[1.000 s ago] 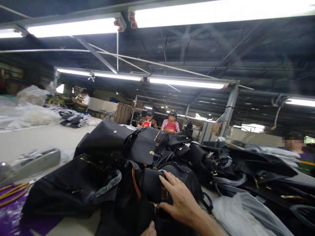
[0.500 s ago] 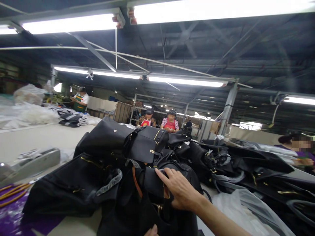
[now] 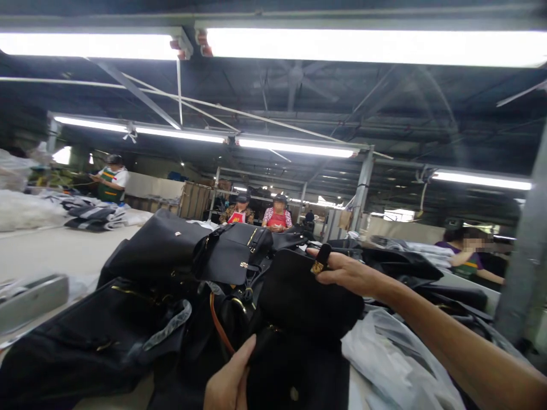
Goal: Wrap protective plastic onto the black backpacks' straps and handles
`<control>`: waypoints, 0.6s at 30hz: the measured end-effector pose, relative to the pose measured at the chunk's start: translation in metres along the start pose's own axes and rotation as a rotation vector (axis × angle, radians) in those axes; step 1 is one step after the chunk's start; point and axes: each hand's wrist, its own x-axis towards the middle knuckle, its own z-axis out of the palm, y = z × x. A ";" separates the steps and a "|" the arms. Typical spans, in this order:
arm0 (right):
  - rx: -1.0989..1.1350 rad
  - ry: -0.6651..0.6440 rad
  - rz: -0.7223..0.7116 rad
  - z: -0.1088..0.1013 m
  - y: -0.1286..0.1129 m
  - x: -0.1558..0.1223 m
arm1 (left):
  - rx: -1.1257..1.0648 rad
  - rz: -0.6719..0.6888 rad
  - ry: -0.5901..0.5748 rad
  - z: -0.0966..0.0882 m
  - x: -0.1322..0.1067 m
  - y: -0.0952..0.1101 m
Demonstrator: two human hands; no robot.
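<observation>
A black bag (image 3: 311, 370) stands upright right before me, its flap (image 3: 307, 296) raised and the dark underside turned my way. My right hand (image 3: 348, 274) pinches the flap's upper edge between thumb and fingers, at a short black tab with a gold clasp (image 3: 317, 267). Low at the bag's left side, my left hand (image 3: 231, 378) grips the edge; the thumb shows, while most of the other fingers are hidden. A brown strap (image 3: 220, 324) and a plastic-wrapped handle (image 3: 171, 324) lie to the left.
More black bags (image 3: 145, 245) are heaped behind and on both sides. Clear plastic wrapping (image 3: 393, 353) lies at right, and a grey tray-like holder (image 3: 34, 302) at left. Several people are farther back, one in a red apron (image 3: 277, 219). A metal post (image 3: 523, 245) rises at right.
The right hand has lifted the bag's flap up and open. More of the left hand now shows at the bag's side. The view has swung to the right.
</observation>
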 end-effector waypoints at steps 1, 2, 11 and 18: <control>0.128 0.009 0.043 -0.012 -0.007 -0.005 | -0.035 0.007 -0.014 0.003 0.008 0.003; 0.272 0.013 0.099 -0.024 -0.015 -0.011 | -0.058 -0.002 -0.041 0.005 0.017 0.007; 0.673 0.169 0.469 -0.062 -0.066 -0.056 | -0.365 -0.280 -0.249 0.035 0.104 0.045; 0.687 0.030 0.479 -0.034 -0.108 -0.056 | -0.760 -0.496 -0.579 0.055 0.082 0.055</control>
